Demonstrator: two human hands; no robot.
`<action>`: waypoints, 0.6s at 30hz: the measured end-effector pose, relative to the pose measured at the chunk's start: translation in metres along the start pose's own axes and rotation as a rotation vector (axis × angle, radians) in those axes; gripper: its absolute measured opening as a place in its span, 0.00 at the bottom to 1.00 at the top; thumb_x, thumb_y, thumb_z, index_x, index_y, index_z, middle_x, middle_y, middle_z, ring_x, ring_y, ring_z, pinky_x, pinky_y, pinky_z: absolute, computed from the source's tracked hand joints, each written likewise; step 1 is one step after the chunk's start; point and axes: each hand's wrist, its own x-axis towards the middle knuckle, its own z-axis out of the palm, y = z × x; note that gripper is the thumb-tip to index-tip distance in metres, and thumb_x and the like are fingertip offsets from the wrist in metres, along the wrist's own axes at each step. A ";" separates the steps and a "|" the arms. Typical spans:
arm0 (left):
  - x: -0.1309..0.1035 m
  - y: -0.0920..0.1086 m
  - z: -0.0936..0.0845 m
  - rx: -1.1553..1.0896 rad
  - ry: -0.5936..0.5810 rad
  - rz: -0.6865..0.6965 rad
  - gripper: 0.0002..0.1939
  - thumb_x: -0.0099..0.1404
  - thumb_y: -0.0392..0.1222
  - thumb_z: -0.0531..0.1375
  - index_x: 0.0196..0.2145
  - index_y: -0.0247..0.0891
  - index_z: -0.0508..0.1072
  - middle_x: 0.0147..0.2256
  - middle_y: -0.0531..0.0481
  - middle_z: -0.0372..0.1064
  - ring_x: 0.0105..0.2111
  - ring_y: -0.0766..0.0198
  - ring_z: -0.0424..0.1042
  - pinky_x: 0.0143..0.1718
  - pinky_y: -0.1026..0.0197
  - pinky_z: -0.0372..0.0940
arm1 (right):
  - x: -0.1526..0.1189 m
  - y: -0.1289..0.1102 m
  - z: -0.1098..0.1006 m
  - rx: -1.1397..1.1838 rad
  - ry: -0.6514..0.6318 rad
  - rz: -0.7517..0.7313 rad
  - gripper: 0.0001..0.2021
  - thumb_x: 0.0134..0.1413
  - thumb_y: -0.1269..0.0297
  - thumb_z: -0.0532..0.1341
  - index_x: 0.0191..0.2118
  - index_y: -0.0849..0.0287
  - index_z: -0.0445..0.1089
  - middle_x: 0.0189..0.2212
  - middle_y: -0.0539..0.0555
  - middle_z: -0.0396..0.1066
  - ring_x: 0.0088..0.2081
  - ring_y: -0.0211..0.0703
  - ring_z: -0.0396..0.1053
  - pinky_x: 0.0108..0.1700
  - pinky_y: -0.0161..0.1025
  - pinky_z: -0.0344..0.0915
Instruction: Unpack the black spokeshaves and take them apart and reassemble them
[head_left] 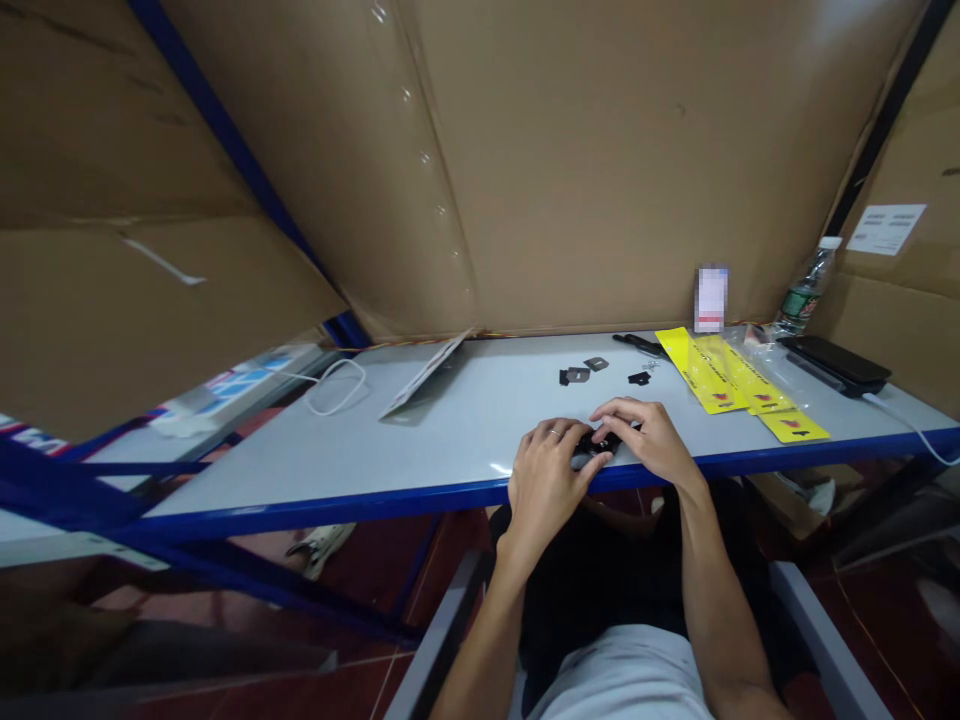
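Note:
Near the front edge of the table, both hands close around a small glossy black object (598, 443), whose kind I cannot make out because fingers cover most of it. My left hand (544, 470) grips it from the left, thumb along the near side. From the right, my right hand (651, 436) has its bent fingers on the top and right end of the object. Beyond the hands lie thin dark grey pieces (577, 376), a small black piece (640, 379) and some tiny metallic bits (651, 366). A slim black tool (637, 344) rests behind them.
Yellow cards in clear packaging (701, 375) lie to the right, near a black device (836, 364) with a white cable. A plastic bottle (802, 300) and a phone (711, 298) stand at the back. A flat panel (427, 378) leans on the left. Cardboard (570, 170) walls the table.

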 end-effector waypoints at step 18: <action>0.000 -0.002 0.002 -0.001 0.005 0.014 0.14 0.69 0.50 0.65 0.49 0.44 0.77 0.49 0.46 0.78 0.52 0.50 0.72 0.51 0.48 0.65 | 0.001 0.004 0.002 -0.049 0.080 0.029 0.10 0.64 0.67 0.58 0.39 0.57 0.77 0.26 0.48 0.76 0.31 0.40 0.73 0.35 0.36 0.63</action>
